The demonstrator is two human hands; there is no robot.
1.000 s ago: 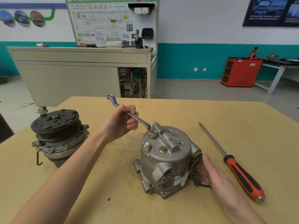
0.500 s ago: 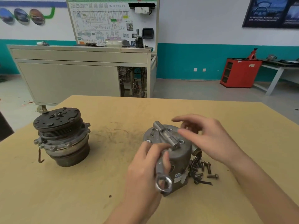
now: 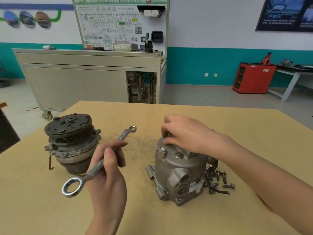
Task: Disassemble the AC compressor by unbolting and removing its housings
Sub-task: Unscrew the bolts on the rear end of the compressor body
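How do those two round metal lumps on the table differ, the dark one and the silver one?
The dark unit wears a black grooved pulley; the silver housing is bare cast metal with bolts on top. The dark unit stands untouched; the right hand rests fingers on the silver housing, with loose bolts beside it. Both stand upright on the table.

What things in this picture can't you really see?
All in the head view:
1. Whatever the right hand touches on top of the compressor housing: the hand covers it.
2. The loose bolts: the housing hides part of the pile.
3. The sticker on the housing: too small to read.
4. The middle of the wrench: the left hand grips over it.
5. The print on the wall board: blurred.
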